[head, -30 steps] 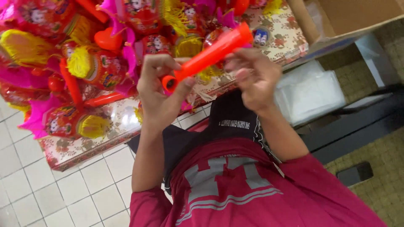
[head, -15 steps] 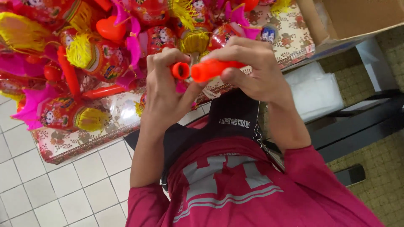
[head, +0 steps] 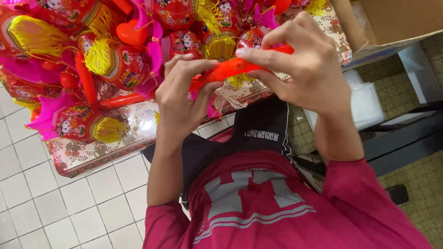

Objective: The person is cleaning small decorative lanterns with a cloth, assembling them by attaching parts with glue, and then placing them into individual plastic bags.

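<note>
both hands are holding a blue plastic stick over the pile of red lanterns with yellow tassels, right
Not quite: the plastic stick is orange-red, not blue. The head view shows the left hand and right hand both gripping it over the pile of red lanterns with yellow tassels.

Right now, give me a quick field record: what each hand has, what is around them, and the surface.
left hand: fingers wrapped round one end of the orange plastic stick
right hand: fingers pinching the stick's other end from above
stick pose: roughly level, held above the table edge
behind hands: pile of red lanterns with yellow tassels and pink trim
surface: table with floral cover
upper right: cardboard box
floor: white tiles
</note>
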